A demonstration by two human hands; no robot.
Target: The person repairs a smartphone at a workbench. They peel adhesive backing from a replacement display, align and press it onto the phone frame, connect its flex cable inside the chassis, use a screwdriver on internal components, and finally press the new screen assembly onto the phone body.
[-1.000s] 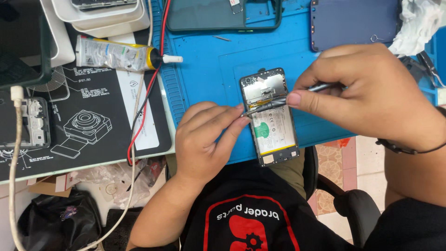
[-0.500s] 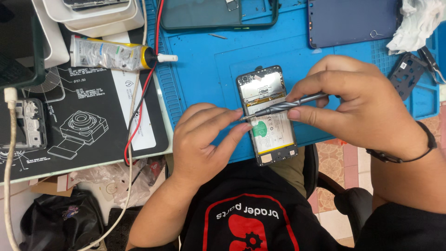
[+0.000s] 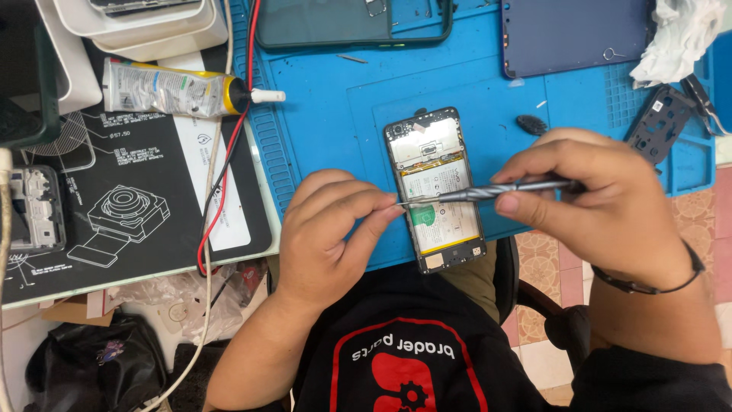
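phone: an opened phone [image 3: 436, 191] with its back off lies lengthwise at the near edge of the blue mat [image 3: 335, 114], its lower end reaching just past that edge toward the person; battery and board are bare
tool: a slim grey metal tool [image 3: 488, 191], likely tweezers, lies crosswise over the middle of the phone, its fine tip at the phone's left edge
right hand: the right hand [image 3: 602, 202] is closed on the tool's rear end, thumb below and fingers curled over the top, wrist bent in from the right with a dark band on it
left hand: the left hand [image 3: 335, 229] lies knuckles up just left of the phone, fingertips pinched at the tool's tip; whether it grasps the tip or some small part there, I cannot tell
risk, slip: I judge the metal tip could skid onto the bare battery or board and scratch or short it, since it hovers right over them
risk, phone: the overhanging end could tip off the mat if pressed
around: a dark back cover [image 3: 576, 34] at the far right edge, a case [image 3: 351, 23] at the far edge, a glue tube [image 3: 175, 88] left of the mat
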